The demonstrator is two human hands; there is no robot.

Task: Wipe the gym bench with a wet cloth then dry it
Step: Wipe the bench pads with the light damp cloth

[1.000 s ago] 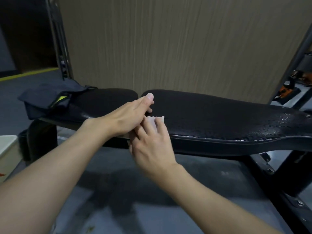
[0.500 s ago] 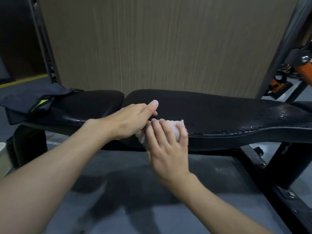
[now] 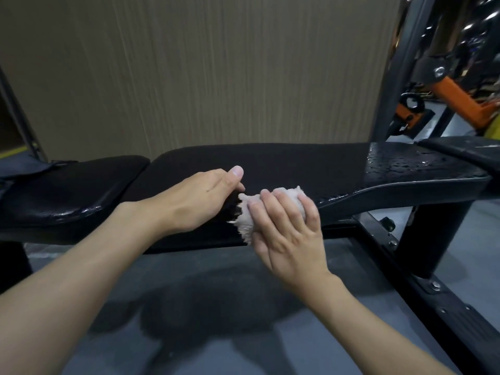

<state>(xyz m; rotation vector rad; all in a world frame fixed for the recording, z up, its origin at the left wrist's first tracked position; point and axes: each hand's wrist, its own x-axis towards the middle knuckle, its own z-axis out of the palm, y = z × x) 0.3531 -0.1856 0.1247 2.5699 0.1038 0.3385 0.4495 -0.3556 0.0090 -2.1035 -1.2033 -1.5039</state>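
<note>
Nearest us, our right hand [image 3: 286,234] cups the white cloth [image 3: 244,219], fingers curved over it, pressing it on the front edge of the surface [image 3: 270,163]. Our left hand [image 3: 200,196] rests just left of the cloth; we cannot tell whether it pinches a corner. The surface runs left to right across us, and its wet end [image 3: 405,169] lies rightward, nearer our right hand. Compared with half a second ago, both hands sit farther right of the pad gap [image 3: 148,169].
</note>
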